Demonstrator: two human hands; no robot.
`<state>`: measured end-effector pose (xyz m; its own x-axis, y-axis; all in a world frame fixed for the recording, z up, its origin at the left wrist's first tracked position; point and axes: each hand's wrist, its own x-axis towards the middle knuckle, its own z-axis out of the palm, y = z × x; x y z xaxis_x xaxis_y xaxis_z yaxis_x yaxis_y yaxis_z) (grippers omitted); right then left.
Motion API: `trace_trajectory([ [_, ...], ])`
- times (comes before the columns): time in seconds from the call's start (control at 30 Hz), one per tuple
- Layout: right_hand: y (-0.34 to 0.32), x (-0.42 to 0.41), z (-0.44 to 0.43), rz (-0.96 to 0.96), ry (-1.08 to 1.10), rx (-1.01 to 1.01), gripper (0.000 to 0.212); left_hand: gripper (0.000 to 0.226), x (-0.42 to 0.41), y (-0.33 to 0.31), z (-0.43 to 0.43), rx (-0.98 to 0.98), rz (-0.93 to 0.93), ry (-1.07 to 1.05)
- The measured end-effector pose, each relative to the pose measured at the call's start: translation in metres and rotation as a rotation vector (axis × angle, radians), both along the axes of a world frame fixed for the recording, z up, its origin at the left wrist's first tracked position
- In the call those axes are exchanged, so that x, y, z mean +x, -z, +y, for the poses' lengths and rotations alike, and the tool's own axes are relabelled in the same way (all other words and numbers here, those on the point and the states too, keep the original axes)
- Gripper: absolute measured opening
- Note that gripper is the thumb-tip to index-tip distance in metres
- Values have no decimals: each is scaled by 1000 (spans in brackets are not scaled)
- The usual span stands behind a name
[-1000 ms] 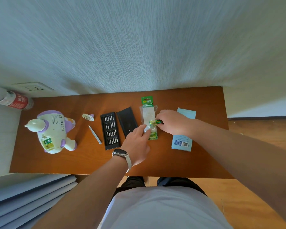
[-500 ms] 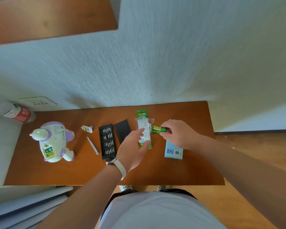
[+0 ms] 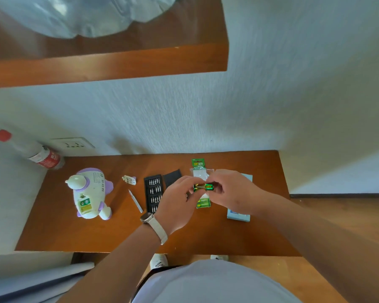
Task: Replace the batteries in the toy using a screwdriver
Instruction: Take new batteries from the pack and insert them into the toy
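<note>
A brown wooden table (image 3: 206, 237) set against a pale textured wall is used as the bench. Nearest, a pair of green-and-gold cylindrical batteries (image 3: 204, 187) is pinched at its ends between the left hand (image 3: 175, 204) and the right hand (image 3: 234, 193). It is held just above the clear plastic blister pack with a green card (image 3: 197, 165), probably so that the cells can be separated. Beside the left hand, a slim silver screwdriver (image 3: 135, 201) and an open black bit case (image 3: 153, 193) are laid within reach. The white-and-purple plastic toy (image 3: 89, 193) is left well apart at the left, underside up so that the battery bay is exposed, with a small detached cover (image 3: 129, 179) set near it
</note>
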<state>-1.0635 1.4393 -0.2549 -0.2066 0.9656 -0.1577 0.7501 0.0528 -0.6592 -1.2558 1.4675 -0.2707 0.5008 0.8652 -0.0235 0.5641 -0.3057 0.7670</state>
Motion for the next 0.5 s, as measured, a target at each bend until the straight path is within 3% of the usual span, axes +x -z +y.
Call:
trace_trajectory([
  [0.13,-4,-30,0,64,69,-21,13,21,-27,-3,2,-85,-42,-8],
  [0.23,-3,-58,3,100,110,-63,7,19,-54,-5,5,-113,-70,-29],
  [0.37,-7,-104,14,180,132,-77,24,19,-98,-5,10,-119,-103,-71],
  [0.5,-10,-152,28,239,122,-77,10,21,-142,-3,17,-108,-121,-110],
])
